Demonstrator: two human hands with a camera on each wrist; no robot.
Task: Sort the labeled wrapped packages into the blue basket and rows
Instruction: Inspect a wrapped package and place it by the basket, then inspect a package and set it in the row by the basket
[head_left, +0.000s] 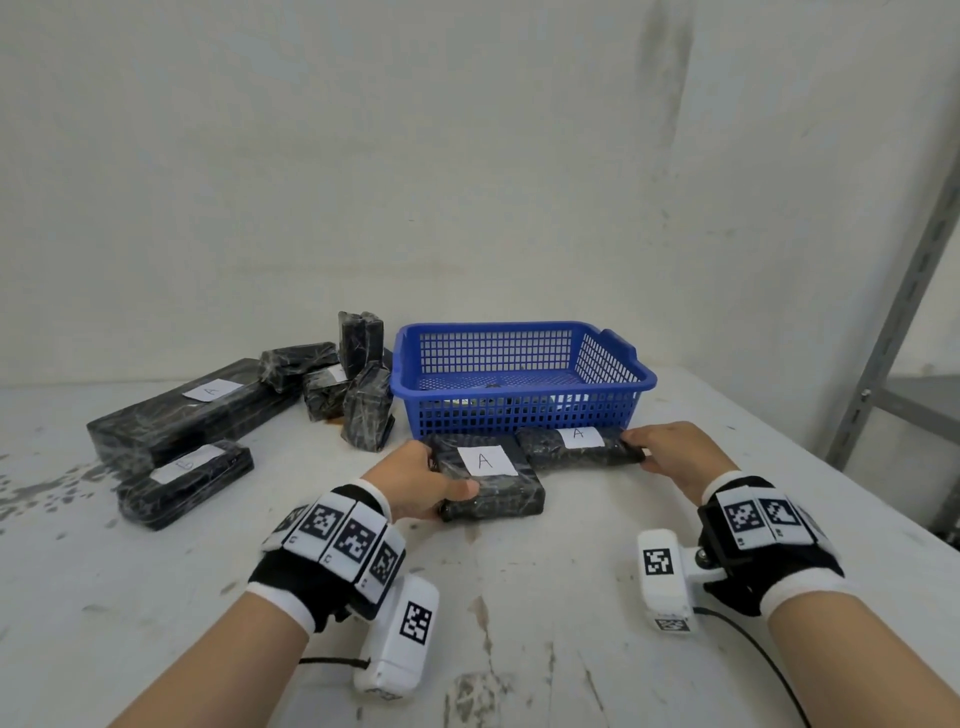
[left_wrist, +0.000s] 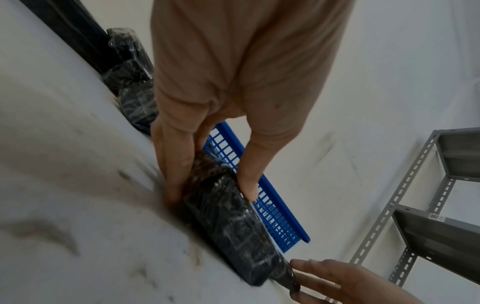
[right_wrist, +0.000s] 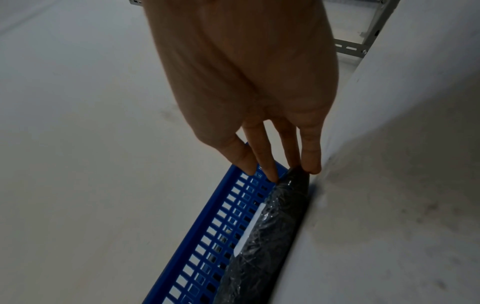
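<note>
Nearest the camera, the left hand (head_left: 415, 480) is gripping the near package labeled A (head_left: 488, 480), thumb on its front edge and fingers curled along its left side; this package is lying flat on the white table (head_left: 519, 623) just in front of the blue basket (head_left: 519, 410). The right hand (head_left: 675, 452) is touching the right end of the second package labeled A (head_left: 576, 447) with straight fingertips (right_wrist: 311, 164), and that package is lying right against the basket's front wall, its left end touching the first. To the basket's left, a small flat package (head_left: 184, 480), a long package labeled A (head_left: 192, 410) and several small wrapped bundles (head_left: 343, 384) are sitting in a cluster.
</note>
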